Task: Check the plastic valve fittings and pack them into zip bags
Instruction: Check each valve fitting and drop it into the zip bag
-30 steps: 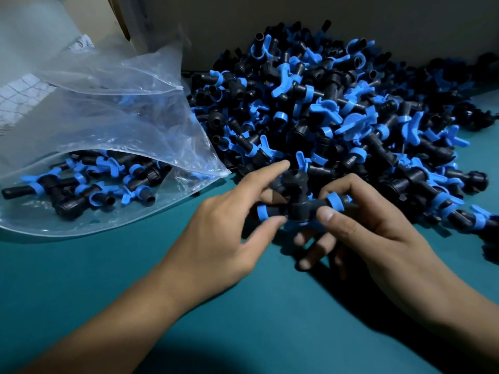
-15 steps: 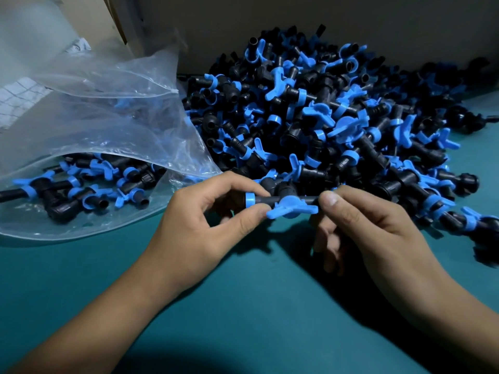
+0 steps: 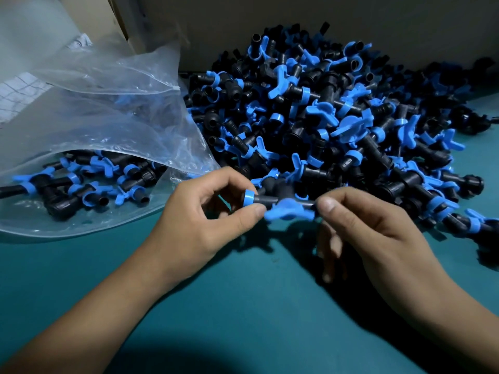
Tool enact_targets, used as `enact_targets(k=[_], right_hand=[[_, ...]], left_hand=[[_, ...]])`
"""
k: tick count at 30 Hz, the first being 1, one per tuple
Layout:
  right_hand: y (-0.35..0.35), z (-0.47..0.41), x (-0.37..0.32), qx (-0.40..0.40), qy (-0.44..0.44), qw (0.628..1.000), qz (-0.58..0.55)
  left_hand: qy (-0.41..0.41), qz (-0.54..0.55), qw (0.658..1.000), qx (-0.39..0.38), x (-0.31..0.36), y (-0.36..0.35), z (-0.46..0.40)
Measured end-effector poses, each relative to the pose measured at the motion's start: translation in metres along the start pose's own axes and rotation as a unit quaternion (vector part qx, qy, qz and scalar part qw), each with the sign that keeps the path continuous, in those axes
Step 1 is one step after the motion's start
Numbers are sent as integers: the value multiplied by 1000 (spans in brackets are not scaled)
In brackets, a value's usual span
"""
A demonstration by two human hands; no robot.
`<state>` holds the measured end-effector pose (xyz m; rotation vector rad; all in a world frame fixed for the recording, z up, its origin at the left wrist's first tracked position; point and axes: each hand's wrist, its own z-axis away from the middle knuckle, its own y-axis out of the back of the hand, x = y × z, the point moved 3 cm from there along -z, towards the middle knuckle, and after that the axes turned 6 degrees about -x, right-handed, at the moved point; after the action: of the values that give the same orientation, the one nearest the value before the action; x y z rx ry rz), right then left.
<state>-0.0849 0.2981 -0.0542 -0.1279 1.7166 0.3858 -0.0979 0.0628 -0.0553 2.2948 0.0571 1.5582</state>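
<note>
I work at a teal-green table [image 3: 243,306] whose far edge meets a plain dark wall [image 3: 270,17]. At the table's far left corner a pale upright panel [image 3: 118,20] stands beside a white sheet with a grid pattern [image 3: 19,90]. The light is dim, leaving dark shadows on the near surface.

left hand [image 3: 194,220]: curled, thumb-and-finger pinch | right hand [image 3: 378,233]: curled, thumb-and-forefinger pinch, lower fingers loose

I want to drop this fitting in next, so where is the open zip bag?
In the head view the zip bag lies at the left on the teal table, beside the pile of fittings.
</note>
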Motion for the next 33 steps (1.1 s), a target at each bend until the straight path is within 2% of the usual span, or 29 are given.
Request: enact_targets(k=[5,10,12,13,15,18,21,25,27,30,33], right_hand=[[-1,1,-1,4,-54,998,8],[-2,-1,-5,8,-44,999,29],[-3,-2,-5,5,-32,999,24],[-3,-2,-5,-3,-24,999,24],[-6,-1,-5,-36,-14,999,35],[-12,1,-2,-101,-21,993,63],[-11,0,-1,-104,-6,988,110],[-9,-2,4,-74,0,992,105],[-9,-1,6,-65,4,992,110],[-8,-1,6,-56,3,993,104],[-7,-1,6,-58,2,993,101]], left_hand=[[28,26,997,-65,-1,-1,-1],[56,58,992,-99,1,-1,-1],[58,38,992,-104,3,2,2],[53,0,993,-107,5,5,5],[33,-145,982,-117,8,11,17],[-10,-365,923,-123,16,19,43],[18,-439,896,-63,13,34,72],[61,-455,882,112,3,78,98],[71,-471,861,176,1,98,102],[86,-513,819,243,-1,122,98],[99,-512,803,290,-8,137,93]])
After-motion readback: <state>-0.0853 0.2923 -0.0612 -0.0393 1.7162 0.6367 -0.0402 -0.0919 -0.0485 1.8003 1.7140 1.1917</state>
